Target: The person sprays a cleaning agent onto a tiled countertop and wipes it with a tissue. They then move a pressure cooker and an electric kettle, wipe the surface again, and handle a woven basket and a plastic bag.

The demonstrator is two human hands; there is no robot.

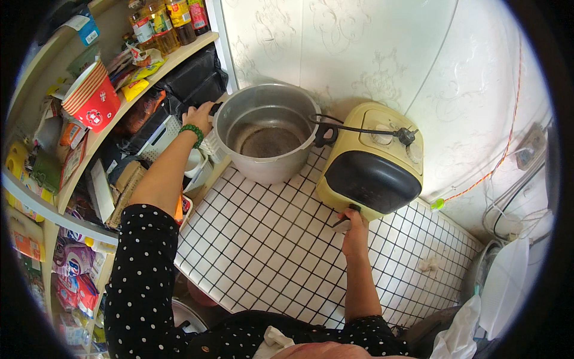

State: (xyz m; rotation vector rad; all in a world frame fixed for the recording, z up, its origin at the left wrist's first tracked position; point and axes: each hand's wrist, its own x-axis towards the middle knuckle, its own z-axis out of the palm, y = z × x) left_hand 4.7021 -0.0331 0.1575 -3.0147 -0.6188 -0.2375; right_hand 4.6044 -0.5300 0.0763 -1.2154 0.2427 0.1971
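Observation:
My left hand (197, 117), with a green bead bracelet at the wrist, grips the left black handle of a large aluminium pot (273, 166). The pot has no lid on and its bottom looks darkened inside. Its other black handle (331, 135) points toward a cream countertop appliance, likely an air fryer (370, 179), with two knobs and a dark front window. My right hand (356, 226) is closed around the dark handle (341, 223) low on the appliance's front. The power cord with its plug (405, 136) lies over the appliance's top.
Both things stand on a white, black-gridded tabletop (269, 251) against a patterned wall (332, 49). Curved shelves (134, 101) at left hold bottles (159, 27), red paper cups (92, 98) and packets. Loose cables (502, 215) and a white plastic bag (459, 325) are at right.

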